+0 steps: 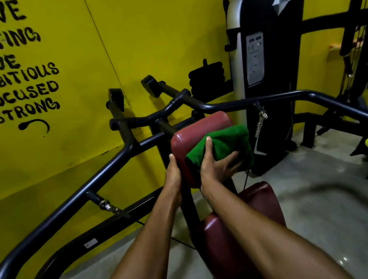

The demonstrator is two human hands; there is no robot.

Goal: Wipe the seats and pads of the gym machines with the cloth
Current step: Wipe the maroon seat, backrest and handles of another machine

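The right hand (pixel 218 165) grips the folded green cloth (pixel 226 142) and presses it against the face of the dark red upright pad (pixel 200 124) on the black-framed machine (pixel 110 165). The left hand (pixel 171 175) clasps that pad's left edge, its fingers hidden behind. The matching red seat (pixel 250 213) lies just below, under both forearms.
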